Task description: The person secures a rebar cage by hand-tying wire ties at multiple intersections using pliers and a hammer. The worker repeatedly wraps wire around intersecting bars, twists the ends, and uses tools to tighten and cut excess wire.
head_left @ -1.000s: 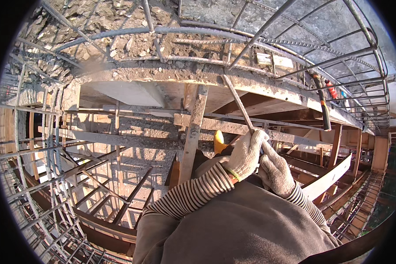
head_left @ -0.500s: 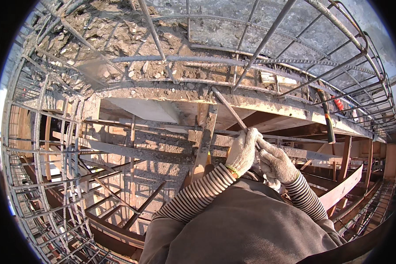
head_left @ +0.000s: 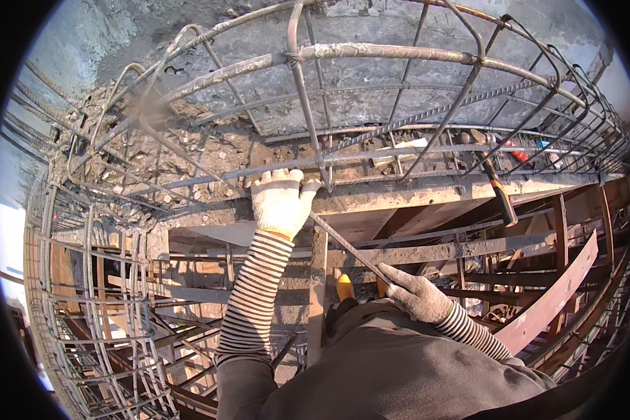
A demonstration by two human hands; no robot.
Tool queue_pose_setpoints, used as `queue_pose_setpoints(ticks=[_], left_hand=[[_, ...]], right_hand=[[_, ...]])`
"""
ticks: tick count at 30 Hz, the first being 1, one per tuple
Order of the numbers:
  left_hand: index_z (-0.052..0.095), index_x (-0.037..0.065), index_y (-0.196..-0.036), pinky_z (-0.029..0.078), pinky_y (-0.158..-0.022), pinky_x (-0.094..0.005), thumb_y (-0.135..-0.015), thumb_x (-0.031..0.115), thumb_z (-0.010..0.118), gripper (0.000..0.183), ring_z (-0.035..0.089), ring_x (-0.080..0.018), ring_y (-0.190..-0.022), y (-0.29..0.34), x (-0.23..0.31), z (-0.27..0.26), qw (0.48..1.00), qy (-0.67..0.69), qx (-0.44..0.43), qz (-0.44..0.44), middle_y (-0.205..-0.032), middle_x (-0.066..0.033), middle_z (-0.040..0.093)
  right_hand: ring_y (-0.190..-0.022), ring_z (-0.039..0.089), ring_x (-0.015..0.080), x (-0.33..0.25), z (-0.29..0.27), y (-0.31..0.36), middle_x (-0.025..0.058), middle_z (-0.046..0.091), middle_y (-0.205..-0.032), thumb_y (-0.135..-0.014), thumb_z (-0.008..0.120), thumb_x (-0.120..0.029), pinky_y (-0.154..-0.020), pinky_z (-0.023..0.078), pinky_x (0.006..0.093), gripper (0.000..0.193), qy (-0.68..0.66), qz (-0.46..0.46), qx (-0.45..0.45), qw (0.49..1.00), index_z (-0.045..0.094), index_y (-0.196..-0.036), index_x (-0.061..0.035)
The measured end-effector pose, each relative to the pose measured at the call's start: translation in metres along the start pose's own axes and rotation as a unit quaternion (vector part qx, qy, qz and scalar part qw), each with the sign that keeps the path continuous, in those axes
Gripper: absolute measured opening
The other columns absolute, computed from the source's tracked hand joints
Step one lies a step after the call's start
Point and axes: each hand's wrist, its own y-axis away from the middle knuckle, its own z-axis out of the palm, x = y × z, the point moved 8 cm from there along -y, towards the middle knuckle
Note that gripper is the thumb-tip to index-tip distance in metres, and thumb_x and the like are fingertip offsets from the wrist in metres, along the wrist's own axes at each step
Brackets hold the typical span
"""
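1. The rod (head_left: 350, 249) was grey-brown.
2. Left of the rod, the left glove (head_left: 280, 204) was cream, the sleeve (head_left: 255, 290) striped dark and pale.
3. Below the rod, a boot (head_left: 344, 286) was yellow.
4. Right of the rod, a hammer handle (head_left: 503, 203) was black and orange.

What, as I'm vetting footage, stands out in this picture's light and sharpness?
Head view: a blurry smudge veils part of the rebar cage, upper left; same view, glare whitens the left edge; same view, fisheye distortion bows the cage near the rim; sunlight brightens the left hand.
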Motion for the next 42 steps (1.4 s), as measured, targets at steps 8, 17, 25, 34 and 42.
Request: queue_pose_setpoints(ticks=[8,17,25,34,42], left_hand=[[0.069,0.001,-0.104,0.047,-0.095,-0.0526,-0.086,0.053,0.072,0.056,0.06,-0.0391,-0.112,-0.008,0.001,0.012,0.988,-0.089,-0.121,-0.031,-0.11,-0.0219,0.068],[0.071,0.003,-0.098,0.05,-0.09,-0.0545,-0.085,0.033,0.067,0.032,0.063,-0.0429,-0.103,-0.008,0.017,0.01,0.991,-0.041,-0.128,0.019,-0.111,-0.0242,0.069],[0.071,0.006,-0.091,0.05,-0.088,-0.0533,-0.078,0.036,0.079,0.034,0.064,-0.0425,-0.099,-0.023,0.024,0.014,0.992,-0.043,-0.118,-0.001,-0.097,-0.0207,0.07],[0.073,0.01,-0.096,0.047,-0.095,-0.0529,-0.079,0.039,0.075,0.033,0.064,-0.0397,-0.101,-0.003,0.008,0.021,0.991,-0.04,-0.107,-0.067,-0.1,-0.0196,0.07],[0.073,0.015,-0.117,0.045,-0.106,-0.0468,-0.081,0.035,0.075,0.041,0.061,-0.033,-0.116,-0.001,0.002,0.015,0.991,-0.051,-0.094,-0.078,-0.121,-0.0123,0.07]], right_hand=[[-0.113,0.068,0.0392,0.013,-0.009,-0.009,0.0262,0.066,-0.129,-0.109,0.044,-0.042,-0.103,0.052,0.0452,0.061,0.008,0.001,-0.043,0.999,0.032,-0.161,-0.0141],[-0.116,0.067,0.0375,0.049,-0.038,0.001,0.0259,0.065,-0.13,-0.109,0.043,-0.041,-0.103,0.052,0.0453,0.059,0.012,-0.024,-0.045,0.999,0.039,-0.156,-0.0051],[-0.12,0.064,0.0405,0.081,-0.052,0.01,0.0286,0.062,-0.133,-0.105,0.052,-0.038,-0.106,0.049,0.048,0.063,0.07,0.023,-0.112,0.991,0.035,-0.158,-0.0073],[-0.109,0.068,0.0415,0.069,-0.068,0.01,0.0298,0.068,-0.119,-0.105,0.052,-0.039,-0.097,0.053,0.0483,0.063,0.135,0.015,-0.149,0.979,0.037,-0.155,-0.004],[-0.108,0.067,0.0448,0.102,-0.06,0.02,0.0296,0.067,-0.119,-0.103,0.055,-0.04,-0.095,0.053,0.0505,0.066,0.123,0.022,-0.15,0.981,0.036,-0.157,-0.007]])
